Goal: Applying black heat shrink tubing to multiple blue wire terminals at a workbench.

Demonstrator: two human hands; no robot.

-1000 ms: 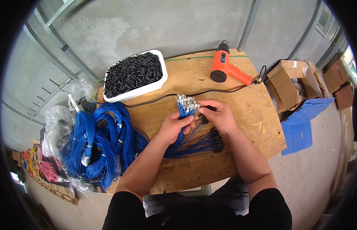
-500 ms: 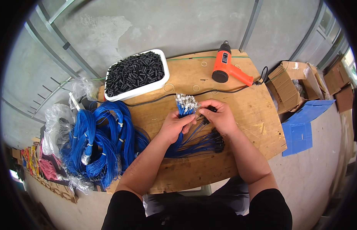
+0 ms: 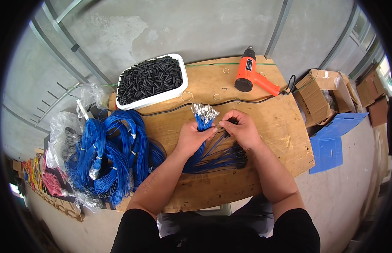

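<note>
Plastic bags [image 3: 65, 126]: crumpled clear ones at the far left, beside the table edge.
Blue wire coils [image 3: 107, 156]: heaped on the left of the wooden table [image 3: 284, 139], tied in loops.
White tray [image 3: 151, 80]: at the back left, full of small black tubes.
Left hand [image 3: 191, 137]: forearm rising from below, fist closed round a bundle of blue wires [image 3: 200, 145], metal terminals [image 3: 204, 111] fanning above the fingers.
Right hand [image 3: 240, 128]: close beside the left, fingertips pinched on a small black piece at one wire.
Heat gun [image 3: 251, 76]: orange, lying at the back.
Cardboard boxes [image 3: 320, 97]: open, brown, to the right.
Blue box [image 3: 333, 143]: flat, just below them.
</note>
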